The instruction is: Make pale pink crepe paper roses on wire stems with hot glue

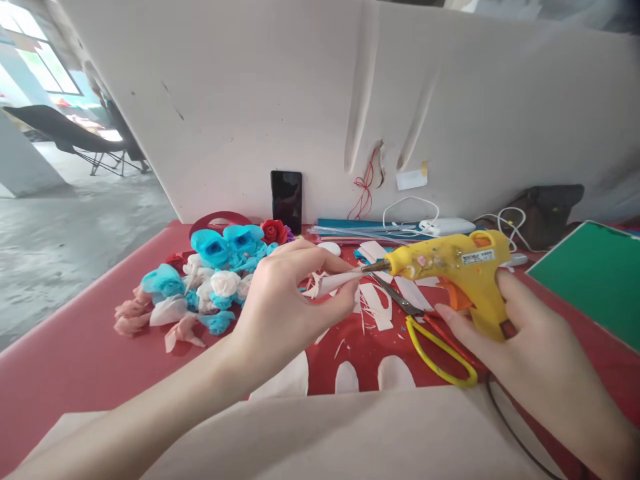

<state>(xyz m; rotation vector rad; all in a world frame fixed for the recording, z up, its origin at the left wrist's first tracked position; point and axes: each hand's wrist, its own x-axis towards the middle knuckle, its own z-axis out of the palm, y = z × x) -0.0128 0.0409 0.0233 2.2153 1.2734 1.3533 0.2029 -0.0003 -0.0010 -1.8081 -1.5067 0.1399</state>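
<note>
Off to the left of the left grip (293,290), blue, white and pink flowers (225,283) crowd the red desk (100,380); a wide swing of that wrist could scatter the nearest ones. The left grip itself pinches a slim, pale rolled piece (333,283) between fingers and thumb, up in the air. Should the pinch slacken, I'd expect the roll to loosen; squeezed too hard, it could crumple.

Just right of those fingertips comes the metal nozzle (377,266), its tip at the end of the roll, though whether they touch I cannot tell. If it's hot, a small slip could burn the thumb. Below it lie pale scraps (377,307), where any drip might stick, and the scissors (410,307), which a dropping hand could knock.

Farther right, the right grip (525,333) is wrapped around the handle of the yellow glue gun (445,260); too heavy a squeeze on the orange trigger (455,293) could flood the roll. Under that forearm runs a dark cord (515,437), and a snag there might jerk the tip aside.
</note>
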